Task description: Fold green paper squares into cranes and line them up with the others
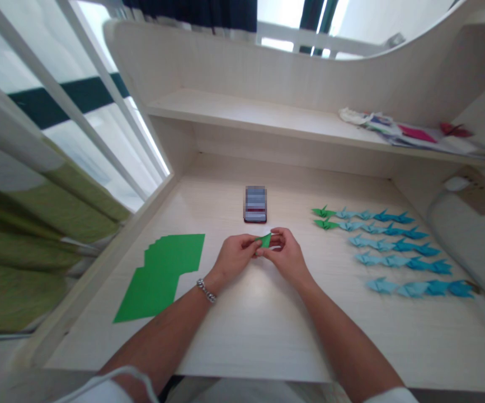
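Note:
Both hands meet over the middle of the pale wooden desk (234, 330). My left hand (236, 254) and my right hand (286, 254) pinch a small folded piece of green paper (265, 240) between their fingertips, just above the desk. A metal bracelet (206, 291) sits on my left wrist. A fanned stack of green paper sheets (162, 274) lies flat to the left of my hands. To the right, finished paper cranes (397, 249) lie in rows, mostly blue with two green ones (324, 218) at the far left end.
A phone (255, 205) lies flat just beyond my hands. A shelf (267, 115) runs along the back, with papers and a red object (414, 134) at its right end. A white cable (439, 224) and wall socket are at the right. A window and curtain are on the left.

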A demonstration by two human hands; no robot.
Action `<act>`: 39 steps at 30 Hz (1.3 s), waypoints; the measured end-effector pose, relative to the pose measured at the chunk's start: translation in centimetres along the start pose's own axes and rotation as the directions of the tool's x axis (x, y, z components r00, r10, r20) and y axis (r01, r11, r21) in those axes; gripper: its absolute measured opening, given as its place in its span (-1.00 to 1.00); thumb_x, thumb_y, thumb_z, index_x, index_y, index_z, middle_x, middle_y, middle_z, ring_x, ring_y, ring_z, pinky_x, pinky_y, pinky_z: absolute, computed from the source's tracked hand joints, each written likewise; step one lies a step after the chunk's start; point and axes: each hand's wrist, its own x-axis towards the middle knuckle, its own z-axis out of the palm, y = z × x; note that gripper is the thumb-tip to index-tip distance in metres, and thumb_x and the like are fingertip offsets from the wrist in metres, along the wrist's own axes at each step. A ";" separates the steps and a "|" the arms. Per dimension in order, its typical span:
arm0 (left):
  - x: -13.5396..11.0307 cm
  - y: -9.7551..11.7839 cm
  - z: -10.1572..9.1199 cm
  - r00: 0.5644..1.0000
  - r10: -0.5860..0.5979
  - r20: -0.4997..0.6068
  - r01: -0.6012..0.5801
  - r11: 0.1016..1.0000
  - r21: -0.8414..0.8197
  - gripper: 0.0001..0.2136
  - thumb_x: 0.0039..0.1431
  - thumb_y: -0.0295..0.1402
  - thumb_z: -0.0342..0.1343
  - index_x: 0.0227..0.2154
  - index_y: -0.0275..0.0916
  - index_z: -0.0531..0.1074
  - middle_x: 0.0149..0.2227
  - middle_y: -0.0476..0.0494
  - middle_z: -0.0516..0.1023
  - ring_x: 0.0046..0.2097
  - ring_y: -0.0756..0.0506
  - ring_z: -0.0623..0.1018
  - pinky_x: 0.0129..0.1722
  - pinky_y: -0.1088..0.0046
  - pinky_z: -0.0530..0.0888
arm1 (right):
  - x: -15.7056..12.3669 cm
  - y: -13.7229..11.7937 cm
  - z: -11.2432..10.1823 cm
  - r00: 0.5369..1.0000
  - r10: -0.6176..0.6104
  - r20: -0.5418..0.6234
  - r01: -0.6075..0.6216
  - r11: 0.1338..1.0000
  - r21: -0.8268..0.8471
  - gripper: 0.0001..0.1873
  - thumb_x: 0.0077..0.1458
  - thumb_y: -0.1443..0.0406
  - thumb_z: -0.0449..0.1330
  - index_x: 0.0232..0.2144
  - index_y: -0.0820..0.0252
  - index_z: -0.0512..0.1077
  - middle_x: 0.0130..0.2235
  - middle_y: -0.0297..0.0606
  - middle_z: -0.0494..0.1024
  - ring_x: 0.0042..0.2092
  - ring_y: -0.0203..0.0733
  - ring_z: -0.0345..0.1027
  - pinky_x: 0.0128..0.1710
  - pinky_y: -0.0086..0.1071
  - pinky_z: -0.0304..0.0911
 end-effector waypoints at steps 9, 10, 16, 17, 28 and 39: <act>0.3 -0.5 0.2 0.995 -0.068 -0.077 0.059 0.992 -0.110 -0.77 -0.01 -0.21 0.20 -0.48 -0.32 0.53 -0.54 -0.09 0.54 -0.50 -0.01 0.48 -0.49 0.53 0.40 | -0.2 0.9 0.3 0.996 -0.086 0.004 0.086 0.988 -0.127 -0.52 -0.06 0.28 0.25 -0.04 0.15 0.31 -0.22 -0.17 0.55 -0.26 -0.16 0.46 -0.30 -0.32 0.38; 0.4 -0.5 0.2 0.993 -0.082 -0.081 0.071 0.988 -0.134 -0.77 -0.02 -0.21 0.21 -0.48 -0.32 0.53 -0.54 -0.09 0.55 -0.50 -0.01 0.48 -0.48 0.52 0.42 | -0.2 0.9 0.2 0.996 -0.092 0.001 0.092 0.988 -0.125 -0.59 -0.02 0.27 0.21 -0.06 0.15 0.34 -0.22 -0.16 0.56 -0.26 -0.16 0.46 -0.28 -0.31 0.37; 0.5 -0.6 0.2 0.985 -0.167 -0.054 0.151 0.963 -0.225 -0.74 -0.05 -0.21 0.25 -0.45 -0.35 0.50 -0.50 -0.15 0.56 -0.49 -0.01 0.50 -0.47 0.50 0.45 | 0.3 0.7 0.0 0.999 0.034 0.004 -0.034 0.999 0.022 -0.75 0.04 0.20 0.12 -0.26 0.19 0.46 -0.37 -0.24 0.56 -0.40 -0.22 0.42 -0.36 -0.34 0.35; 0.5 -0.6 0.2 0.981 -0.188 -0.042 0.171 0.951 -0.256 -0.74 -0.06 -0.21 0.25 -0.44 -0.35 0.50 -0.49 -0.15 0.56 -0.50 -0.01 0.50 -0.48 0.51 0.45 | 0.4 0.7 0.0 0.995 0.100 0.016 -0.101 0.991 0.092 -0.74 0.01 0.19 0.14 -0.28 0.21 0.45 -0.41 -0.25 0.55 -0.44 -0.23 0.41 -0.40 -0.36 0.34; 0.3 -0.9 0.4 0.977 -0.210 0.023 0.208 0.939 -0.274 -0.71 -0.10 -0.19 0.28 -0.46 -0.35 0.43 -0.54 -0.07 0.49 -0.51 0.01 0.49 -0.45 0.46 0.50 | 0.0 -0.7 -0.4 0.992 -0.041 -0.117 0.024 0.989 -0.145 -0.78 -0.06 0.17 0.22 -0.39 0.21 0.46 -0.42 -0.25 0.54 -0.39 -0.19 0.40 -0.36 -0.35 0.30; 0.0 -0.6 1.0 0.975 -0.191 0.112 0.222 0.853 -0.472 -0.74 -0.05 -0.29 0.27 -0.36 -0.33 0.40 -0.40 -0.11 0.52 -0.40 -0.02 0.55 -0.40 0.46 0.54 | -0.8 -1.4 -0.1 0.981 -0.159 -0.110 0.119 0.945 -0.305 -0.83 0.05 0.30 0.08 -0.38 0.19 0.47 -0.40 -0.26 0.53 -0.39 -0.20 0.38 -0.36 -0.38 0.27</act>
